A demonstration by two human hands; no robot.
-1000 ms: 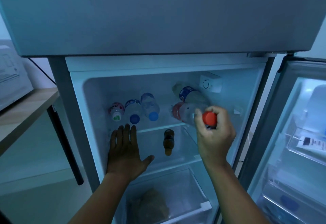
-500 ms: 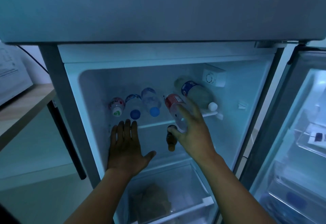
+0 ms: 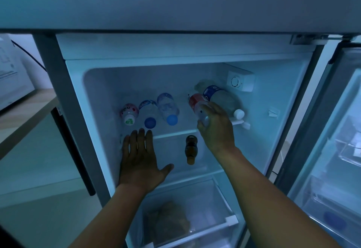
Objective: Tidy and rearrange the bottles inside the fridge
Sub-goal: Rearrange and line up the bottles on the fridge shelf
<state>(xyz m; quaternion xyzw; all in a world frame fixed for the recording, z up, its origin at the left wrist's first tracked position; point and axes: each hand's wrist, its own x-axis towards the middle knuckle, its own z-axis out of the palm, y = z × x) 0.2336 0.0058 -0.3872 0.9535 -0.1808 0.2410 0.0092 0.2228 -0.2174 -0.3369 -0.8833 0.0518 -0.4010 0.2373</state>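
Note:
The open fridge has bottles lying on its upper shelf (image 3: 175, 133). At the left lie a small red-and-white bottle (image 3: 129, 113) and two clear bottles with blue caps (image 3: 149, 114) (image 3: 169, 110). My right hand (image 3: 214, 128) grips the neck end of a red-labelled clear bottle (image 3: 195, 101) lying on the shelf; its cap is hidden under my palm. Beside it on the right lies a large blue-labelled bottle with a white cap (image 3: 220, 96). A brown bottle (image 3: 191, 148) lies on the shelf below. My left hand (image 3: 139, 159) rests flat and open against the fridge's left front edge.
The fridge door (image 3: 336, 150) stands open at the right with clear racks. A crisper drawer (image 3: 230, 220) with a bag in it sits at the bottom. The freezer door (image 3: 175, 1) is overhead. A wooden counter (image 3: 25, 114) with a white appliance is at the left.
My right hand has carried the red-labelled bottle inward and laid it on the upper shelf left of the large bottle. The left hand has stayed in place.

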